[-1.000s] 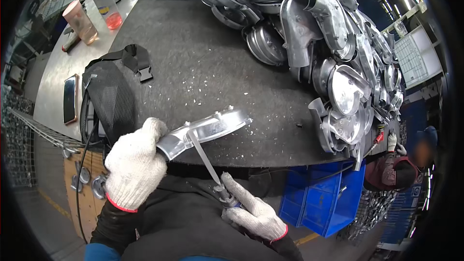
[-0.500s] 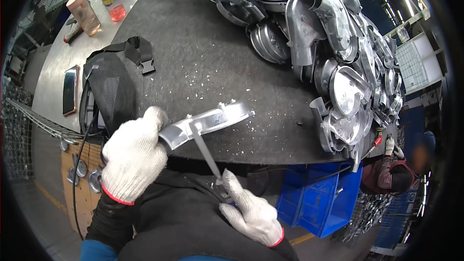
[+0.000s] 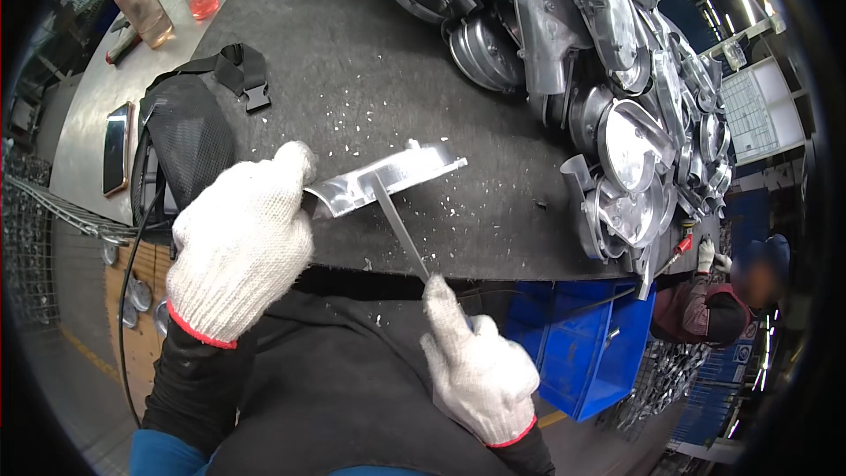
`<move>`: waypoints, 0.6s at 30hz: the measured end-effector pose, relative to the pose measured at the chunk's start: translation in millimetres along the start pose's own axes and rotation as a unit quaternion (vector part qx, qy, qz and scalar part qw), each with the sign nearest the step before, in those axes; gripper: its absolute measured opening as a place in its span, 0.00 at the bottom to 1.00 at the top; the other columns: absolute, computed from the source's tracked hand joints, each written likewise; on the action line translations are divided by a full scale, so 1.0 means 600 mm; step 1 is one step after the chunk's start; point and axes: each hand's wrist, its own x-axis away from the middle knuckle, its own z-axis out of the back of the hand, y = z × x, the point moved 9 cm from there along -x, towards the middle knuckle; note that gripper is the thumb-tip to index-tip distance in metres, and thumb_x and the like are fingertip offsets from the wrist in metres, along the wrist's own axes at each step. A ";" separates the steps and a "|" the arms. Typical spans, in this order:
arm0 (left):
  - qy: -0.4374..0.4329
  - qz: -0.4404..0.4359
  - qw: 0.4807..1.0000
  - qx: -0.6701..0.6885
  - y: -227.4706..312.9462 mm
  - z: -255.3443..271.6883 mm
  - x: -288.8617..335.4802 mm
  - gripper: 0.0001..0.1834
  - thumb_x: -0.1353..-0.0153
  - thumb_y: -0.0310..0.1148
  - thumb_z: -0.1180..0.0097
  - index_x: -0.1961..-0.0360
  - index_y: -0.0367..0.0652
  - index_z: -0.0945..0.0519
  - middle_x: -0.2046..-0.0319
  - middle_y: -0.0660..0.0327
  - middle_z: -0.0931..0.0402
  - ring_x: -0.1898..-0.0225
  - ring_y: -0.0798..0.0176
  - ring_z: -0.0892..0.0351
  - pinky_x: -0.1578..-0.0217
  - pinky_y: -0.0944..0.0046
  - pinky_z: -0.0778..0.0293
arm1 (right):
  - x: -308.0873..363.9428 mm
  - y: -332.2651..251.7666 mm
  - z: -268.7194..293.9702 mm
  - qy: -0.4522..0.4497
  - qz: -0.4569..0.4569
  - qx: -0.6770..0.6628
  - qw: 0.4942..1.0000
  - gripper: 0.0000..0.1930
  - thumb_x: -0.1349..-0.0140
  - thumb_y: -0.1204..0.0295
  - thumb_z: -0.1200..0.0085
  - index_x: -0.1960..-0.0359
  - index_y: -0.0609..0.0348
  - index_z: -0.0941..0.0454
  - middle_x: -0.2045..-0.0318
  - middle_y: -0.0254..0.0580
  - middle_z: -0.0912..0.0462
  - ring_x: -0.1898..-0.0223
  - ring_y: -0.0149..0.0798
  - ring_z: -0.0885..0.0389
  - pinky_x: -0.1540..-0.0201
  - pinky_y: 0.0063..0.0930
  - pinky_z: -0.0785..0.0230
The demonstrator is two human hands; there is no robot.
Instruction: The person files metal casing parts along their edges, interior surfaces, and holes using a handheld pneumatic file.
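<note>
My left hand (image 3: 245,251), in a white knit glove with red cuff trim, is closed around the left end of a silvery cast-metal housing (image 3: 419,164). The housing is held tilted above the table's front part. In my gloved right hand (image 3: 483,375) is a flat file (image 3: 402,227), its handle hidden by my fingers. The index finger lies along the file's base. The blade slants up and left, its tip meeting the near side wall of the housing.
A tall heap of similar metal housings (image 3: 630,145) covers the table's right side. White chips lie on the dark tabletop (image 3: 339,44). At left are a black mesh bag (image 3: 189,137), a phone (image 3: 116,148) and bottles. Blue bins (image 3: 582,353) stand below the edge; a co-worker (image 3: 705,313) is at far right.
The housing has tipped, showing less of its top. My right hand and the file have moved right and slightly up in view. The whole scene has shifted slightly upward.
</note>
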 end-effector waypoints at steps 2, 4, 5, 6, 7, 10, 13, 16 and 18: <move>0.003 0.006 1.000 0.003 -0.002 -0.003 0.006 0.10 0.38 0.27 0.42 0.56 0.45 0.19 0.72 0.51 0.17 0.64 0.44 0.14 0.64 0.47 0.20 | 0.001 0.002 0.008 0.013 -0.006 0.019 1.000 0.38 0.41 0.62 0.31 0.26 0.42 0.27 0.74 0.38 0.23 0.84 0.39 0.23 0.78 0.33 0.30; 0.051 -0.036 0.998 -0.033 -0.001 0.000 0.011 0.11 0.43 0.25 0.41 0.58 0.47 0.22 0.75 0.57 0.20 0.68 0.52 0.15 0.69 0.52 0.21 | 0.003 0.009 0.003 0.023 -0.009 -0.020 1.000 0.38 0.41 0.62 0.31 0.26 0.41 0.27 0.75 0.37 0.23 0.84 0.39 0.24 0.79 0.33 0.31; 0.052 -0.040 0.997 -0.035 -0.003 0.001 0.012 0.11 0.43 0.25 0.41 0.58 0.47 0.22 0.75 0.57 0.20 0.68 0.52 0.15 0.69 0.52 0.21 | 0.004 0.011 0.002 0.030 -0.009 -0.056 0.998 0.38 0.41 0.61 0.31 0.26 0.41 0.27 0.75 0.36 0.24 0.84 0.38 0.24 0.79 0.32 0.32; 0.040 -0.034 0.998 -0.022 -0.006 -0.004 0.014 0.11 0.43 0.25 0.41 0.58 0.47 0.22 0.74 0.57 0.20 0.68 0.52 0.15 0.69 0.52 0.21 | 0.005 0.011 0.002 0.030 -0.011 -0.059 0.998 0.38 0.41 0.61 0.31 0.26 0.41 0.27 0.75 0.36 0.24 0.84 0.38 0.24 0.79 0.32 0.32; 0.029 -0.028 0.999 -0.009 -0.008 -0.008 0.014 0.11 0.43 0.25 0.41 0.58 0.47 0.22 0.74 0.57 0.19 0.67 0.51 0.15 0.69 0.51 0.21 | 0.005 0.008 -0.004 0.008 -0.007 -0.058 0.998 0.37 0.41 0.61 0.31 0.27 0.39 0.26 0.75 0.36 0.24 0.85 0.38 0.24 0.80 0.32 0.32; 0.007 -0.014 1.000 -0.014 -0.008 -0.012 0.011 0.12 0.43 0.24 0.42 0.57 0.47 0.22 0.73 0.56 0.19 0.66 0.50 0.14 0.68 0.49 0.20 | 0.006 0.001 -0.008 0.003 0.000 -0.026 1.000 0.36 0.41 0.60 0.31 0.28 0.37 0.25 0.75 0.35 0.24 0.85 0.37 0.25 0.80 0.32 0.32; 0.006 -0.011 1.000 -0.003 0.002 -0.007 0.014 0.13 0.43 0.23 0.43 0.57 0.46 0.22 0.72 0.55 0.18 0.66 0.49 0.14 0.66 0.48 0.20 | 0.007 -0.003 -0.005 0.026 0.006 0.011 1.000 0.36 0.41 0.59 0.30 0.28 0.36 0.24 0.75 0.35 0.24 0.86 0.37 0.25 0.80 0.31 0.32; 0.005 -0.014 1.000 -0.005 -0.007 -0.012 0.015 0.13 0.43 0.23 0.42 0.56 0.47 0.21 0.71 0.54 0.17 0.64 0.47 0.14 0.66 0.47 0.20 | 0.006 -0.005 -0.006 0.036 0.012 0.018 0.999 0.36 0.41 0.59 0.30 0.29 0.36 0.24 0.74 0.35 0.24 0.86 0.37 0.26 0.81 0.32 0.33; 0.010 -0.003 1.000 0.003 -0.007 -0.009 0.016 0.10 0.41 0.25 0.40 0.57 0.45 0.20 0.70 0.52 0.16 0.63 0.45 0.13 0.64 0.47 0.21 | 0.000 0.002 -0.004 0.043 0.008 0.017 0.999 0.36 0.41 0.60 0.31 0.28 0.36 0.25 0.75 0.35 0.26 0.86 0.38 0.26 0.81 0.35 0.32</move>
